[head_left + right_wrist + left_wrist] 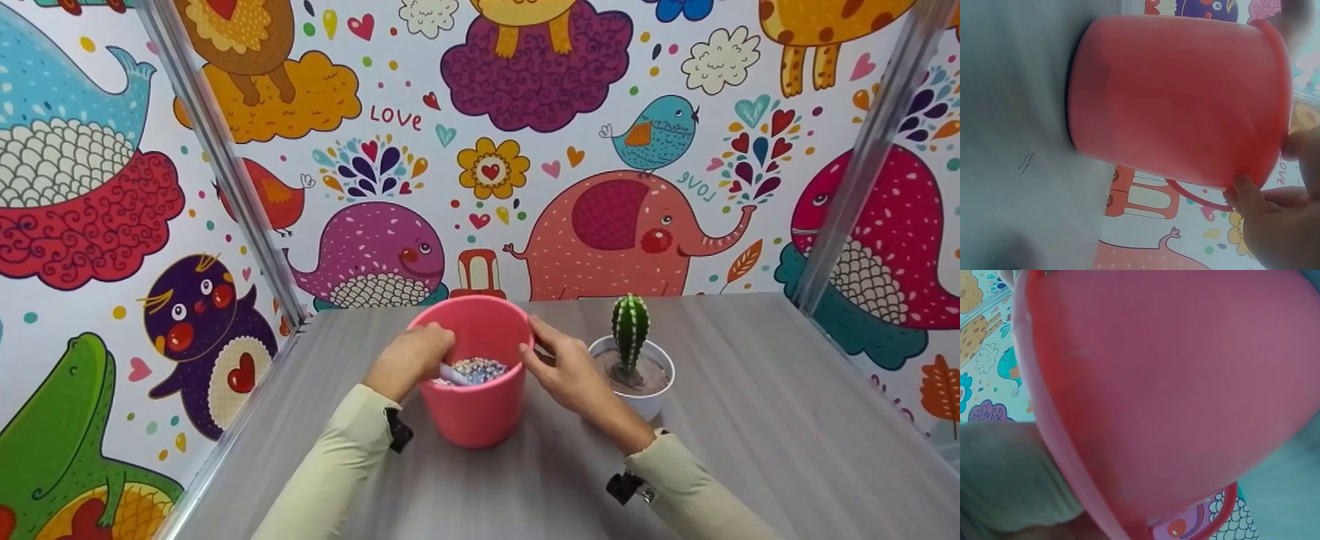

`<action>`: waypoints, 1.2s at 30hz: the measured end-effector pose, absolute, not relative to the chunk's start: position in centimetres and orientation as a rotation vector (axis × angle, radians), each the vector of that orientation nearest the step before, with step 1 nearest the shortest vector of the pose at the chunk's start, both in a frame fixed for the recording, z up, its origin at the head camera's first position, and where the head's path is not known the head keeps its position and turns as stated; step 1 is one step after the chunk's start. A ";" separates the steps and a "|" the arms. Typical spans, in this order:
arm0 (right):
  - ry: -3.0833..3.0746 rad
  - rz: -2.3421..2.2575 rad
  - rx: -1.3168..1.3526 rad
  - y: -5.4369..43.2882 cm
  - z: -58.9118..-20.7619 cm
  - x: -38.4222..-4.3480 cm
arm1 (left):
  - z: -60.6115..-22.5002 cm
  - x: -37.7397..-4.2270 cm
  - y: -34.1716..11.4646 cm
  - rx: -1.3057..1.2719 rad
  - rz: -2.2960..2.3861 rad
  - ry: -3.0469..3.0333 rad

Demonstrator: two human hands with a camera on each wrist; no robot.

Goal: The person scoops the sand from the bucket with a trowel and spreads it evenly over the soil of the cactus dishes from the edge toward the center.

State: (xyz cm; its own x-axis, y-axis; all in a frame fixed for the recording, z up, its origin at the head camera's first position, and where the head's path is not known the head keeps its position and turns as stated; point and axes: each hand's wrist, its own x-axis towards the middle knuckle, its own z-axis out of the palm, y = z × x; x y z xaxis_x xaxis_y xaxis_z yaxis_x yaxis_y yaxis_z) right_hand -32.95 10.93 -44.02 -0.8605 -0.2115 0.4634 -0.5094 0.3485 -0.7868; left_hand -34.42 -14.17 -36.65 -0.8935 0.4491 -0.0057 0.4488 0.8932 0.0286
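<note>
A pink bucket stands upright on the table, with small multicoloured pebbles inside. Over its left rim reaches my left hand, which grips a pale, whitish tool slanting down into the pebbles. The tool's far end is buried, so I cannot tell its kind. My right hand holds the bucket's right rim, the thumb against the outer wall. The right wrist view shows those fingers on the rim of the bucket. In the left wrist view the bucket wall hides my left fingers.
Just right of the bucket, close by my right forearm, a green cactus grows in a white pot. A pink bucket handle hangs at the bucket's far side. Patterned walls with metal corner posts enclose the grey table.
</note>
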 end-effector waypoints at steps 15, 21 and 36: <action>-2.363 1.534 0.602 10.9 -44.0 -32.7 | -36.7 -34.7 -14.2 0.730 0.075 2.992; -2.365 1.525 0.600 10.8 -43.9 -32.7 | -36.7 -34.8 -14.0 0.786 0.057 2.965; -2.345 1.554 0.616 11.0 -44.1 -32.8 | -36.2 -35.7 -16.0 0.941 0.218 2.824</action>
